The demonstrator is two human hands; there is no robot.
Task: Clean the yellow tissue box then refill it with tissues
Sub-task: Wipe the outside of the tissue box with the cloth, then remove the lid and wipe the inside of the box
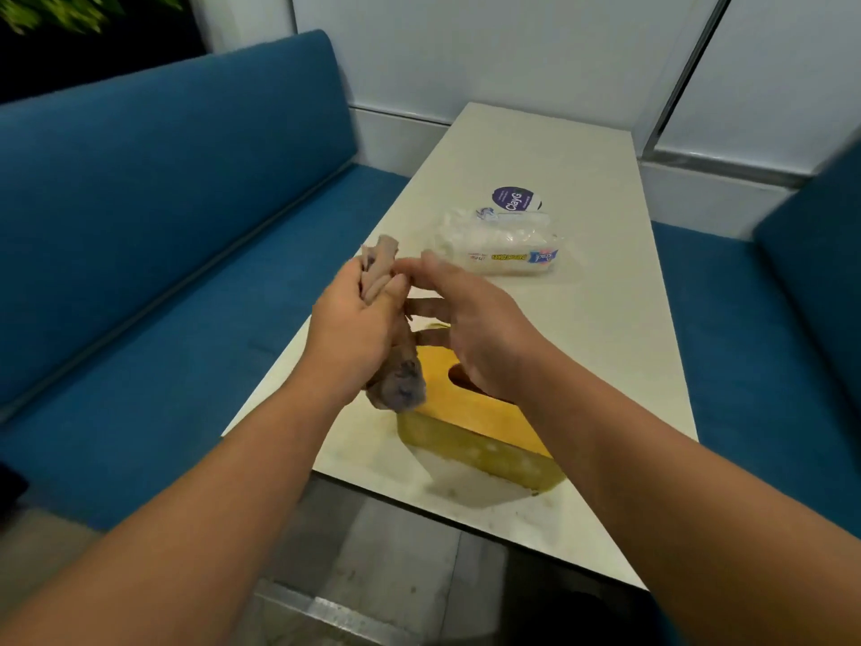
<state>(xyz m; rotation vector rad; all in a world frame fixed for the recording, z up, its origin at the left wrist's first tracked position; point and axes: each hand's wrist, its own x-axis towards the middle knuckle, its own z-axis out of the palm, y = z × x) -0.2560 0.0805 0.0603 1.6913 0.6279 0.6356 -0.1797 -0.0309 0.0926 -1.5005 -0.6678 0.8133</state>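
Head view: your left hand (356, 319) grips a soiled cloth (396, 384), grip pinching it. Your right hand (470, 328) hovers spread above the yellow tissue box (484, 431) on the bench (605, 328); tissue pack (501, 247) lies beyond.

The rag (396, 384) in my left hand (354, 328) is soft cloth, crumpled n stained. Tissue box (484, 435) at centre looks like matt yellow plastic, kinda scuffed. Tissue pack (498, 247) above it is clear crinkly plastic, shiny. Table (605, 319) top is smooth w/ slight sheen, bench (163, 202) at left is blue matt fabric.
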